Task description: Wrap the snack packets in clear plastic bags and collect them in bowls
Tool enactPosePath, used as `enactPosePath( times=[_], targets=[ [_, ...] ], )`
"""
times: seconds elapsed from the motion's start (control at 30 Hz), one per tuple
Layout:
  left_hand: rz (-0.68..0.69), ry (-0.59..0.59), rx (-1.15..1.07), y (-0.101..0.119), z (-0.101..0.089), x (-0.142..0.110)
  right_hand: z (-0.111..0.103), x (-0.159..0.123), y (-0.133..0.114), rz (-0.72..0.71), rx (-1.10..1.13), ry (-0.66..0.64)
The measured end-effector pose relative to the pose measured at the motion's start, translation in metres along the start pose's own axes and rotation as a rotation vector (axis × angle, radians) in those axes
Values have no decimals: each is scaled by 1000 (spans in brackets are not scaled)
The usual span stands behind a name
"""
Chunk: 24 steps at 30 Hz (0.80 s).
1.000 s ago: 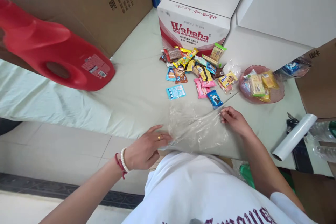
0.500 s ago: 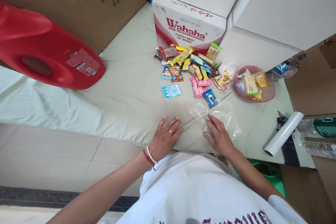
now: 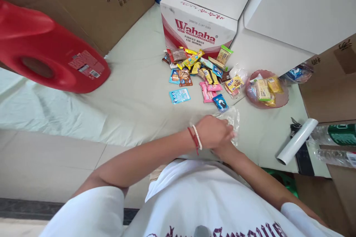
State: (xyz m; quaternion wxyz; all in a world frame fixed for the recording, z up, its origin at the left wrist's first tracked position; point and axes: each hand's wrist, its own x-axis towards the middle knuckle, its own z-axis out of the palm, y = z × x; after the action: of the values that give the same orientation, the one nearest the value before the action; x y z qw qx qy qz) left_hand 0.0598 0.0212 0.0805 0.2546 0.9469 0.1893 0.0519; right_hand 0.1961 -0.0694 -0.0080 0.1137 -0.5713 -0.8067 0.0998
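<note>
My left hand (image 3: 214,131), with beads and a red string at the wrist, reaches across to the right. Its fingers are curled at the clear plastic bag (image 3: 234,118), which lies crumpled on the cloth-covered table. Partly covered by the left hand, my right hand (image 3: 224,151) is close beneath it at the bag's near side, and its fingers are hidden. Just beyond the bag are a blue snack packet (image 3: 220,102) and a pink snack packet (image 3: 206,92). A light blue packet (image 3: 180,96) lies flat, apart from the heap.
Several wrapped snacks (image 3: 191,60) are heaped before a Wahaba-style white and red "Wahaha" carton (image 3: 198,31). To the right stand a pink bowl (image 3: 281,100) with snacks, a white roll (image 3: 297,141) and plastic bottles (image 3: 338,135). A large red jug (image 3: 59,57) is at left.
My left hand has moved right from the table's front edge to the plastic bag, over my right hand. The bag has bunched up around the hands. The snacks stay put.
</note>
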Motion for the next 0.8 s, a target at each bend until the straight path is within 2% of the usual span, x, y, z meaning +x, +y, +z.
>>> enactPosePath(
  times=[0.07,0.13,0.2,0.27,0.37,0.47,0.6,0.67,0.73,0.8],
  targets=[
    [-241,-47,119,-18,2,-6,-3,6,-1,-150,-29,-51],
    [-417,-67,195,-38,6,-19,-6,12,2,-311,-68,-112],
    [-541,-69,241,-51,12,-38,-11,20,10,-411,-97,-165],
    [-608,-16,289,-58,22,-59,-17,28,21,-447,-94,-189],
    [-605,117,367,-58,43,-89,-26,32,37,-449,-41,-190],
    [-600,204,375,-59,66,-114,-32,18,47,-465,43,-237],
    [-605,196,311,-63,84,-139,-37,-20,58,-446,176,-389],
    [-584,174,284,-64,86,-149,-45,-30,66,-405,282,-406],
    [-560,164,270,-63,87,-155,-58,-22,77,-310,368,-332],
    [-551,169,267,-62,88,-157,-71,7,87,-112,349,-159]
  ],
)
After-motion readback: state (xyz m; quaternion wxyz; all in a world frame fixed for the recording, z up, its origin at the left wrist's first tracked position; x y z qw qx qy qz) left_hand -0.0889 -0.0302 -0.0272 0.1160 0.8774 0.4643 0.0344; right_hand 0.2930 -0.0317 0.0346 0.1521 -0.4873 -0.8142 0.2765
